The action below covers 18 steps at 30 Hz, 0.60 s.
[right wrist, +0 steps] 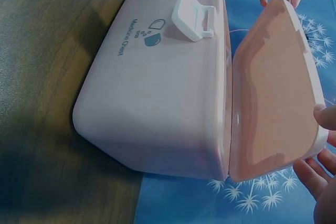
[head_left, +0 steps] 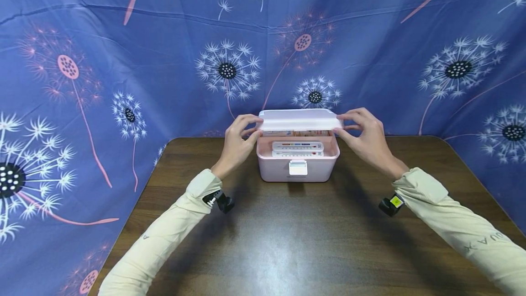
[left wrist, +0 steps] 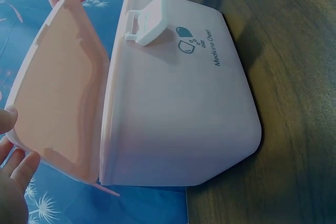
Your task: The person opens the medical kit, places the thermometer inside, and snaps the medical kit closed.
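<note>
A pale pink medicine chest (head_left: 273, 168) stands on the table, marked "Medicine Chest" on its front in both wrist views. Its hinged lid (head_left: 302, 124) is tilted up at the back. My left hand (head_left: 239, 138) holds the lid's left corner between thumb and fingers. At the opposite corner my right hand (head_left: 365, 135) grips the lid the same way. The white front latch (head_left: 297, 167) is flipped out, unfastened. Inside the chest lie two long white flat pieces (head_left: 297, 146) with printed scales and a red dot. Behind them, printed packs (head_left: 283, 134) are partly hidden under the lid.
The dark brown wooden table (head_left: 283, 232) extends from the chest toward me. Close behind the chest hangs a blue cloth (head_left: 172, 58) with dandelion prints, which also runs along the left and right sides.
</note>
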Tool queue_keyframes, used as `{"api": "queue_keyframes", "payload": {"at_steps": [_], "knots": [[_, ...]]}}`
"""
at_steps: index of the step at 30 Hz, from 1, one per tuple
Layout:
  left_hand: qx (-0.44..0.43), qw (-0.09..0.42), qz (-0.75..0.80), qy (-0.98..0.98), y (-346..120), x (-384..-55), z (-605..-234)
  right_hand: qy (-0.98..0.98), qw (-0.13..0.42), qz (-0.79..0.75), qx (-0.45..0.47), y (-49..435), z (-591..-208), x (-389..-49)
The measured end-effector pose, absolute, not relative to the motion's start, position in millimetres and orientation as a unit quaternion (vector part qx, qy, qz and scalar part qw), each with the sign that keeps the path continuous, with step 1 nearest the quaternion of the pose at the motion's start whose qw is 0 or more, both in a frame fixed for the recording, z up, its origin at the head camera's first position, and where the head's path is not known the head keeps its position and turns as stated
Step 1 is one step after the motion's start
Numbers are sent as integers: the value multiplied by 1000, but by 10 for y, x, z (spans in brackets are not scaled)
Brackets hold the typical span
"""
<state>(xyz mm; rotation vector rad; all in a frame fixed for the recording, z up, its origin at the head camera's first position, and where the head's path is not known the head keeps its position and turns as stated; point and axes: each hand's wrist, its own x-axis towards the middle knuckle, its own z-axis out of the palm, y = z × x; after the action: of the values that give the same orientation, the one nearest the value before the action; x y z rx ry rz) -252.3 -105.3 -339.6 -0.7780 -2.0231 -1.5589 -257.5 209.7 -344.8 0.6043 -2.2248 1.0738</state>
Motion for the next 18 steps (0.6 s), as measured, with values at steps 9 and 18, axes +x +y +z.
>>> {"api": "queue_keyframes", "payload": {"at_steps": [9,18], "knots": [[-287,229,-573,-733,-1054,-2503,-3433,-839,290,400,226,2100,-3483,-2540],[-284,231,-572,-734,-1063,-2480,-3451,-838,294,400,227,2085,-3505,-2514]]}}
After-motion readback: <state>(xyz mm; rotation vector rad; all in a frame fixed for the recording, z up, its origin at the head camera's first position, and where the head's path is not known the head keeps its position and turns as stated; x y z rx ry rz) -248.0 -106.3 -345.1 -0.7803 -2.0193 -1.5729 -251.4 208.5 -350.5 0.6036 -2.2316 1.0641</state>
